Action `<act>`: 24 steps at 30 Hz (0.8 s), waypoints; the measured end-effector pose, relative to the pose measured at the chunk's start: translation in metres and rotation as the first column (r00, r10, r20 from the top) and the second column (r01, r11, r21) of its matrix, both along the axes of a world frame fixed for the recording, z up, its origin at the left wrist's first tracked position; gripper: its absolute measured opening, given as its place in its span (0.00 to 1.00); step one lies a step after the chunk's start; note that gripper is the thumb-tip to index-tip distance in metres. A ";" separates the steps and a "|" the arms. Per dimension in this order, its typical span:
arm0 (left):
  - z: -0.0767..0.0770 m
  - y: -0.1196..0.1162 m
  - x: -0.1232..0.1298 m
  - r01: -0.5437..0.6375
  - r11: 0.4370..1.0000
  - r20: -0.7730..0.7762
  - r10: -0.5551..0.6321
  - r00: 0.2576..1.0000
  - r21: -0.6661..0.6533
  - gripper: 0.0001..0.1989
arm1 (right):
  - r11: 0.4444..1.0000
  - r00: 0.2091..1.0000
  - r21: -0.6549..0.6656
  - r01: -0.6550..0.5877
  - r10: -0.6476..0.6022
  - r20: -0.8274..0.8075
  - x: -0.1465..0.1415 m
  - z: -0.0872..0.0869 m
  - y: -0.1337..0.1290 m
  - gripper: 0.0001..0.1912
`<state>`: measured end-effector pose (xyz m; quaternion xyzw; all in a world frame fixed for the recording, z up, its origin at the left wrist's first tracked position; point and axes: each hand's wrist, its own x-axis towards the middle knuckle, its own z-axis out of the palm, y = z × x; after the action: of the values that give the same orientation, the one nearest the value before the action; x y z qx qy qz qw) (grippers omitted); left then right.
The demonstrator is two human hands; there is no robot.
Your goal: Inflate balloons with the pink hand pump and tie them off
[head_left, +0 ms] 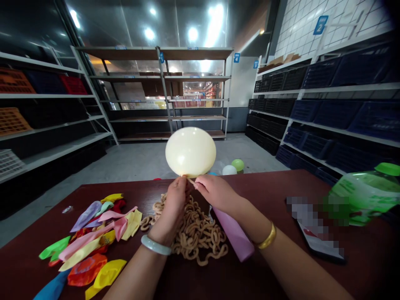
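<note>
pinching what seems the balloon neck [185,176], left hand [177,192] and right hand [215,192] near table [268,187] edge

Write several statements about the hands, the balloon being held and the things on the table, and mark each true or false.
1. The left hand and the right hand are both at the lower end of the cream balloon. True.
2. The cream balloon is limp and flat. False: it is inflated.
3. The flat balloons lie left of the brown cord. True.
4. The gold bangle is on the left wrist. False: the gold bangle is on the right; the left wears a pale bangle.
5. The green bottle is at the table's right side. True.
</note>
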<state>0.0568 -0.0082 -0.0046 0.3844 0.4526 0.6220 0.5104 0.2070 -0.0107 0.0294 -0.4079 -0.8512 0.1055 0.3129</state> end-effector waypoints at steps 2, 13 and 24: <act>-0.002 0.002 -0.003 -0.072 0.996 -0.118 0.078 0.990 0.051 0.15 | 0.997 0.998 0.065 -0.046 0.044 0.040 0.003 0.007 -0.008 0.10; -0.012 0.005 0.000 0.038 0.948 -0.602 0.169 0.780 0.315 0.12 | 0.977 0.977 -0.049 -0.206 0.208 0.044 -0.012 0.058 0.008 0.12; -0.011 0.001 0.008 0.159 0.980 -0.078 -0.150 0.986 0.117 0.15 | 0.956 0.965 -0.223 -0.190 0.224 0.136 -0.080 0.083 0.046 0.14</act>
<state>0.0647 -0.0069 -0.0154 0.4705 0.3996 0.5936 0.5164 0.1275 0.0354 0.1128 -0.3539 -0.8959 0.1930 0.1867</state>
